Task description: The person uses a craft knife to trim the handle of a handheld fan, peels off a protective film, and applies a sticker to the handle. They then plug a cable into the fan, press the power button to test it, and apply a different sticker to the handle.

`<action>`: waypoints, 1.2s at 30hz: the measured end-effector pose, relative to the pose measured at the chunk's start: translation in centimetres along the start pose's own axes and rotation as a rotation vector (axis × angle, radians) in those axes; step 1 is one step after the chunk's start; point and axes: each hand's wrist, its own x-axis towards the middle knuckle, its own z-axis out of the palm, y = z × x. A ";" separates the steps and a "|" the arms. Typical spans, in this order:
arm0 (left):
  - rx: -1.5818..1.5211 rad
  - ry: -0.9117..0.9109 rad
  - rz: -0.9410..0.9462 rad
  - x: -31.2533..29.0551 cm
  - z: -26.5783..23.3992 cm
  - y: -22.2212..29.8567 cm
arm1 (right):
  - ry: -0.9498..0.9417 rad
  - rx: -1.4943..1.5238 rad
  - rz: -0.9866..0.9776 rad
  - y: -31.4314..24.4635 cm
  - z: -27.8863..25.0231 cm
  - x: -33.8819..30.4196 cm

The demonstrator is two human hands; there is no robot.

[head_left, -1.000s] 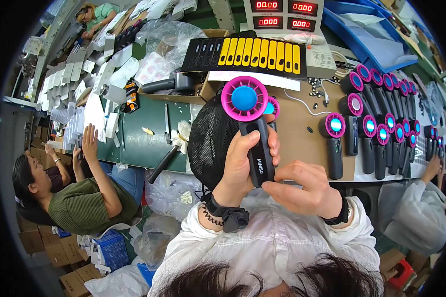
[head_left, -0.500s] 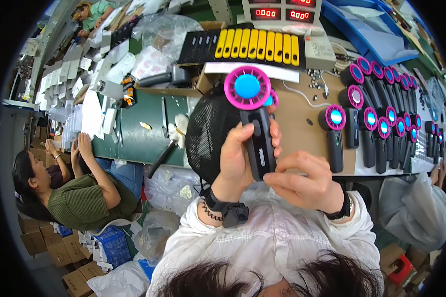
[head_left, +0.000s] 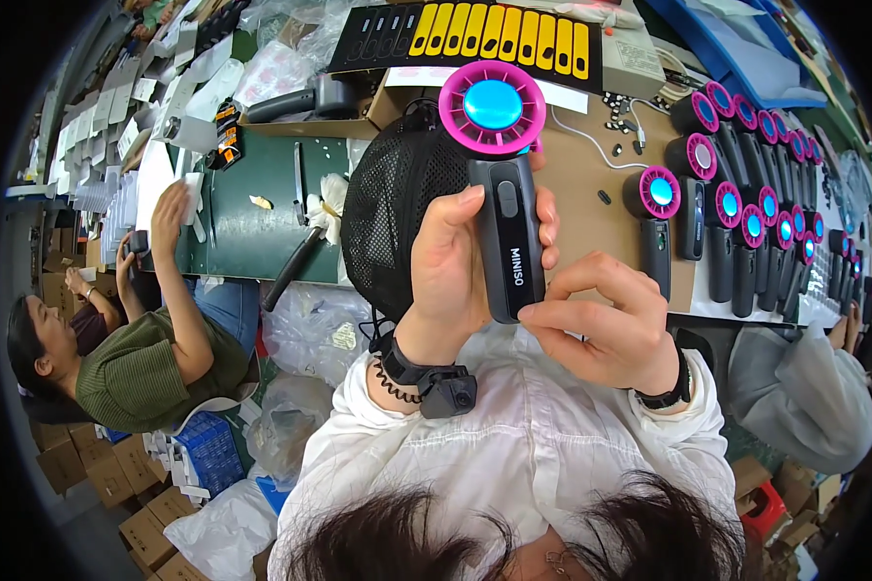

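A black handheld fan [head_left: 504, 237] with a magenta grille and a blue centre stands upright before my chest, switch side toward me. My left hand [head_left: 452, 252] is wrapped round its handle, thumb on the left edge and fingers showing on the right. My right hand [head_left: 601, 315] is closed in a pinch, its fingertips touching the lower right corner of the handle. Whether anything thin lies between those fingertips cannot be made out. Behind the fan is a black mesh bag [head_left: 373, 223], with part of another magenta rim peeking out.
Rows of similar fans [head_left: 731, 203] stand at right. A black sheet with yellow strips [head_left: 499, 39], a cardboard box [head_left: 383, 111] and a white cable [head_left: 591, 145] lie farther back. At left, a seated co-worker [head_left: 155, 368] works at the green table [head_left: 252, 232].
The fan has come slightly nearer and its handle faces me more squarely. My right fingertips stay at its lower corner. The co-worker's hands have moved apart, one holding a dark object.
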 end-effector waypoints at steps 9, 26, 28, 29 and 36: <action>0.016 0.030 -0.011 0.0 0.0 -0.1 | -0.110 -0.076 -0.069 0.4 -0.5 -0.3; 0.024 0.020 -0.005 -0.1 0.2 0.1 | -0.128 -0.084 -0.061 0.5 -0.4 -0.5; 0.038 0.022 -0.003 0.0 0.3 0.1 | -0.124 -0.078 -0.061 0.6 -0.3 -0.4; 0.037 0.022 -0.002 0.0 0.3 0.1 | -0.119 -0.072 -0.061 0.6 -0.3 -0.4; 0.022 0.017 -0.003 0.0 0.2 0.0 | -0.123 -0.070 -0.060 0.8 -0.2 -0.4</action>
